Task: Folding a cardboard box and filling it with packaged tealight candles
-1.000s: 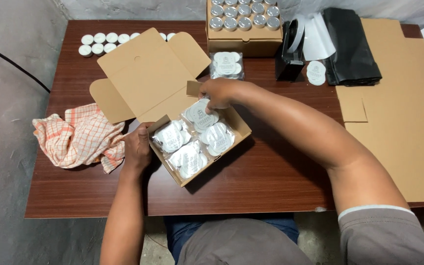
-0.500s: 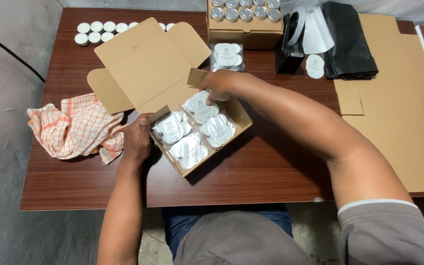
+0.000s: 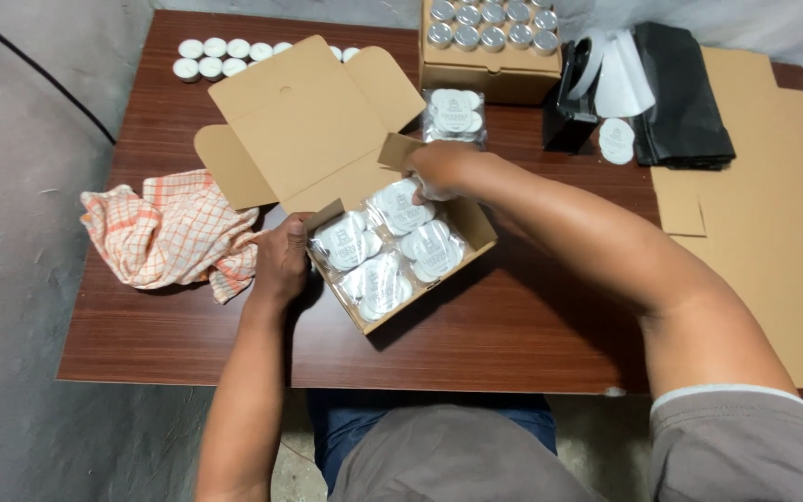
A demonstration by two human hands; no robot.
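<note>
An open cardboard mailer box (image 3: pixel 476 228) sits in the middle of the brown table, its lid (image 3: pixel 304 121) folded back. Inside lie several clear plastic packs of small white round jars (image 3: pixel 388 256). My left hand (image 3: pixel 281 260) grips the box's left wall. My right hand (image 3: pixel 439 167) reaches across to the far corner of the box, fingers closed on the back pack of jars (image 3: pixel 401 206). Another wrapped pack (image 3: pixel 454 116) lies just behind the box.
A checked orange cloth (image 3: pixel 169 232) lies left of the box. Loose white jars (image 3: pixel 225 58) line the far left edge. A carton of silver-lidded jars (image 3: pixel 493 42) stands at the back, with a black bag (image 3: pixel 680 102) and flat cardboard sheets (image 3: pixel 764 223) at right.
Little has changed; my right hand stays at the far corner on the back pack and my left hand keeps hold of the box's left wall.
</note>
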